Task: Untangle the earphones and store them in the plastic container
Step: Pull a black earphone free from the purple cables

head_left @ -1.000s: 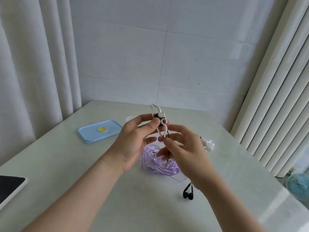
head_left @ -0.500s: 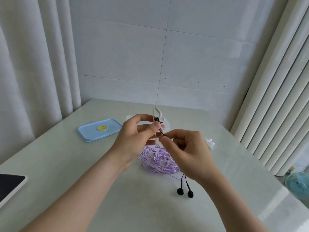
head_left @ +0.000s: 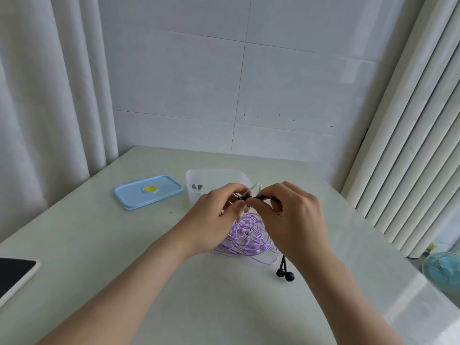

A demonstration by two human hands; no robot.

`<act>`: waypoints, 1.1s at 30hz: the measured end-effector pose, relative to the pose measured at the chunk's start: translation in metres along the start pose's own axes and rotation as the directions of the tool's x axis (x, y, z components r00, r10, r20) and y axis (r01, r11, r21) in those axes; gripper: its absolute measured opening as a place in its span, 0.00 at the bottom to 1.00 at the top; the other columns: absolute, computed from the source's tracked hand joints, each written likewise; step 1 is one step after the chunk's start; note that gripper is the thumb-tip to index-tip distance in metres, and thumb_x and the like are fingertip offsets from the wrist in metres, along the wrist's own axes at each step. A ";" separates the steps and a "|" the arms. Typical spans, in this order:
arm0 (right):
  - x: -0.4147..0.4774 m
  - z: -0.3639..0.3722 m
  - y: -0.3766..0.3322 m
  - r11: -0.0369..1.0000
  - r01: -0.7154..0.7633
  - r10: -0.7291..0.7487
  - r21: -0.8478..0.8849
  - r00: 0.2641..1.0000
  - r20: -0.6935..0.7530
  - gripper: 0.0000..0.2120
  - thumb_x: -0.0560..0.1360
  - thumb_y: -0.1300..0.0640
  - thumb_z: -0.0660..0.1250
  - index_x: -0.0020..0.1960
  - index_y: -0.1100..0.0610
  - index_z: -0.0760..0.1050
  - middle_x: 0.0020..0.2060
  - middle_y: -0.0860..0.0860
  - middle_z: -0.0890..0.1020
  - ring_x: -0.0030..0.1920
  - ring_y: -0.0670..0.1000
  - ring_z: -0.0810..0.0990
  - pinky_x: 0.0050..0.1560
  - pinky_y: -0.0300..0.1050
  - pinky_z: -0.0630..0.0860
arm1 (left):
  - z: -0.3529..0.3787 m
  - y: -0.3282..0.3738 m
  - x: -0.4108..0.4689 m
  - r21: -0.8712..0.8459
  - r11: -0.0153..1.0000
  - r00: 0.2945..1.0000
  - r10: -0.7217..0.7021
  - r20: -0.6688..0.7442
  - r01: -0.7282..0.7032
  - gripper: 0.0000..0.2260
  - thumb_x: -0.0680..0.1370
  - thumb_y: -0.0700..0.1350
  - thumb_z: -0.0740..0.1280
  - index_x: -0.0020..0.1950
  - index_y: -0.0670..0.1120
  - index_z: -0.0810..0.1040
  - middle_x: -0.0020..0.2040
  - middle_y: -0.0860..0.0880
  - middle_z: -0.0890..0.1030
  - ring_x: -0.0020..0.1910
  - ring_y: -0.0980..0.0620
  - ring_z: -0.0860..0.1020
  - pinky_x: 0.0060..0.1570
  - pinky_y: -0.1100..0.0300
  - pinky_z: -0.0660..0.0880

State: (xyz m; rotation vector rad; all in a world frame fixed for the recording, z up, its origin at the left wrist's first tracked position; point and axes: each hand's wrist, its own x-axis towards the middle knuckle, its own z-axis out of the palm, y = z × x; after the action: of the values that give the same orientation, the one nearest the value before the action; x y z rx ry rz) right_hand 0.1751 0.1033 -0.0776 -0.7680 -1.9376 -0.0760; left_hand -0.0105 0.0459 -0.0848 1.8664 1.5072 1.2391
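Pinching black cord [head_left: 247,197]: left hand [head_left: 214,220], right hand [head_left: 293,220] fingers [head_left: 273,190].

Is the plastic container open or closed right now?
Open. The clear plastic container has no lid on it; its light-blue rectangular lid lies flat on the pale table, apart to its left.

A pale glossy table [head_left: 249,307] carries a light-blue lid [head_left: 139,195] with a yellow smiley, and just right of it a clear plastic container [head_left: 214,175]. Nearer lies a tangle of purple earphones [head_left: 246,237]. The buds of the black earphones [head_left: 286,274] rest beside it, and a dark-screened tablet [head_left: 15,272] sits at the left edge.
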 end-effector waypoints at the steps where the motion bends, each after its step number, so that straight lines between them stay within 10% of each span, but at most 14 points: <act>1: 0.000 0.001 0.000 1.000 -0.004 0.004 0.010 1.000 -0.006 0.09 0.73 0.50 0.82 0.47 0.52 0.84 0.32 0.40 0.68 0.30 0.45 0.69 0.31 0.47 0.72 | 0.000 0.000 0.000 0.015 1.000 1.000 -0.003 0.005 0.003 0.08 0.87 0.48 0.62 0.64 0.55 0.78 0.51 0.55 0.84 0.53 0.54 0.82 0.61 0.48 0.78; 12: 0.000 0.008 0.013 0.993 -0.117 0.118 0.034 0.992 -0.032 0.06 0.77 0.63 0.76 0.51 0.54 0.88 0.43 0.47 0.83 0.36 0.42 0.75 0.43 0.27 0.68 | -0.001 -0.002 0.000 0.040 0.998 0.994 -0.048 0.099 0.044 0.10 0.86 0.44 0.65 0.62 0.56 0.83 0.52 0.59 0.85 0.53 0.62 0.81 0.58 0.61 0.75; 20: 0.007 -0.001 0.012 0.834 -0.466 0.436 0.295 0.885 0.165 0.07 0.81 0.57 0.71 0.48 0.50 0.88 0.32 0.47 0.85 0.32 0.52 0.81 0.38 0.49 0.78 | -0.003 0.007 0.000 -0.455 0.885 0.989 -0.033 0.145 0.096 0.11 0.84 0.35 0.66 0.65 0.41 0.82 0.57 0.41 0.87 0.57 0.45 0.85 0.59 0.54 0.82; 26: 0.005 -0.002 -0.005 0.636 -0.620 0.471 0.459 0.783 0.406 0.10 0.83 0.60 0.68 0.49 0.53 0.88 0.28 0.47 0.81 0.27 0.49 0.73 0.31 0.42 0.70 | -0.003 0.011 0.004 -0.666 0.737 0.992 -0.121 0.036 0.114 0.11 0.83 0.36 0.68 0.65 0.38 0.81 0.60 0.40 0.86 0.58 0.40 0.86 0.60 0.49 0.82; 33: 0.002 -0.005 -0.015 0.819 -0.512 0.354 0.258 0.805 0.475 0.11 0.79 0.64 0.67 0.43 0.57 0.86 0.33 0.45 0.86 0.27 0.43 0.76 0.33 0.37 0.74 | -0.005 0.005 0.007 -0.584 0.793 0.951 -0.290 -0.108 0.175 0.08 0.84 0.43 0.69 0.60 0.41 0.83 0.52 0.44 0.88 0.49 0.51 0.88 0.54 0.53 0.84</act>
State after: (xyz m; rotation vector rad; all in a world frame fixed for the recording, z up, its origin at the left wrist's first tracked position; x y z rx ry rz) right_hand 0.1700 0.0906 -0.0698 -1.0092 -2.0102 0.7874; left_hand -0.0117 0.0498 -0.0755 1.1580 1.2192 1.5656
